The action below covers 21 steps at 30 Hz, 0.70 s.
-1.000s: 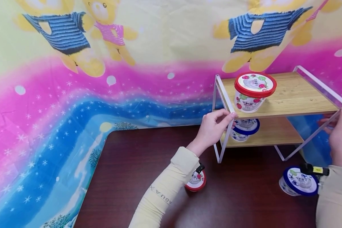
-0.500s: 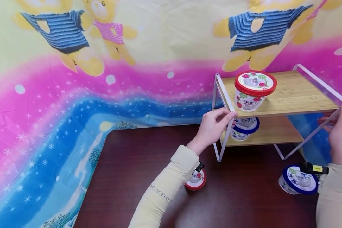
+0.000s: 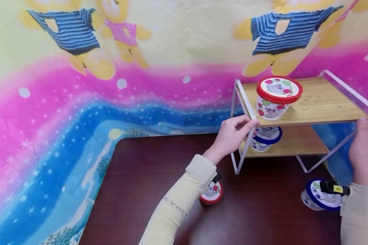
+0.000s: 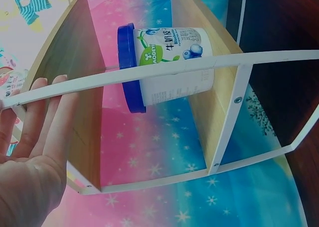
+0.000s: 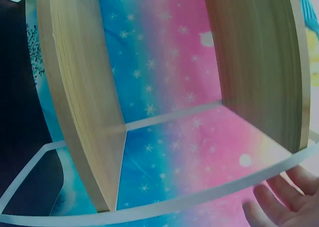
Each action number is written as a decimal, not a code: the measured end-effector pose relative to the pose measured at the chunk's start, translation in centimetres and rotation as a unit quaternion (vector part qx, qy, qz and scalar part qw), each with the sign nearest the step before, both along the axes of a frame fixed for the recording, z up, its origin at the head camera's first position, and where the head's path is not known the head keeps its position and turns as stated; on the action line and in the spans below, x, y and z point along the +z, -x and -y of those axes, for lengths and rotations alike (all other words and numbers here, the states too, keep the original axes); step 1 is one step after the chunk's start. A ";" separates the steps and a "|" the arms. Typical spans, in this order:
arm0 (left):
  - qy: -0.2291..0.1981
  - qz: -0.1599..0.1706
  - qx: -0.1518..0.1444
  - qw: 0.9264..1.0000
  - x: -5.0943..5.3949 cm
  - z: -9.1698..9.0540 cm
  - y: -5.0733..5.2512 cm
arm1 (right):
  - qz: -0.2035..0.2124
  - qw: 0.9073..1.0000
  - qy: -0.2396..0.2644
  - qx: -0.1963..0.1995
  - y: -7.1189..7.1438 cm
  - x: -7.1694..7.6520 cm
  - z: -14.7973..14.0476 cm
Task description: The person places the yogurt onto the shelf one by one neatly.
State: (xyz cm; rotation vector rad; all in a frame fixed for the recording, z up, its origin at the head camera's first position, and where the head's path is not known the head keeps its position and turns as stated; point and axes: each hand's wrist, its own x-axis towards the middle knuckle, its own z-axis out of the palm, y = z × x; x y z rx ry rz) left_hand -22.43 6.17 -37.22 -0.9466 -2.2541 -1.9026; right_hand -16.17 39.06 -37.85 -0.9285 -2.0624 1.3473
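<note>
Stands upright as a two-tier shelf [image 3: 328, 98] with wood-grained boards in a white frame. Bears an upright red-lidded strawberry tub [image 3: 277, 100] at the top board's left, an upright blue-lidded blueberry tub [image 3: 266, 139] below. Is pinched at the left front post by the left hand [image 3: 231, 134]; has the right hand [image 3: 366, 153] at the upper right front corner, contact unclear. Has another red-lidded tub [image 3: 212, 194], partly hidden, front left, another blue-lidded tub [image 3: 315, 195] front right.

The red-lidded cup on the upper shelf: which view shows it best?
The head view, because this red-lidded cup shows its lid and printed side clearly there. The left wrist view shows only part, at its left edge; the right wrist view shows none.
</note>
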 end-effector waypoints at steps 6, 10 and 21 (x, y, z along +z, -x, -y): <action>0.010 -0.008 0.006 1.000 0.1 -0.2 -0.1 | -0.018 1.000 0.004 -0.015 -0.8 0.4 1.5; 0.015 -0.005 0.009 1.000 0.2 -0.2 -0.2 | -0.029 0.999 0.021 -0.032 -1.4 0.3 2.4; 0.025 -0.005 0.006 1.000 0.3 -0.1 0.0 | -0.134 0.988 -0.079 -0.010 -3.0 -0.7 5.0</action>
